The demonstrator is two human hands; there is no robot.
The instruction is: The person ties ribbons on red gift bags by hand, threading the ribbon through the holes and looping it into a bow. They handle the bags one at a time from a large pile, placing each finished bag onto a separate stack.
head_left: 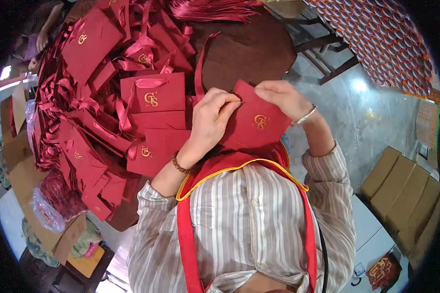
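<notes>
A red paper bag (259, 119) with a gold monogram is held up in front of my apron. My right hand (284, 100) grips its upper right corner, thumb on the front. My left hand (212, 117) pinches at the bag's upper left edge, where a red ribbon (200, 68) rises just behind the fingers; whether the fingertips hold the ribbon's end is too small to tell. Left of my left hand lies another red bag (168, 100) with a ribbon handle and gold letters.
A large heap of red bags (90, 44) and ribbons covers the left of the brown round table (249, 53). A bundle of red cords (215, 10) lies at its far edge. Cardboard (401, 188) stands at right, near a patterned cloth (376, 44).
</notes>
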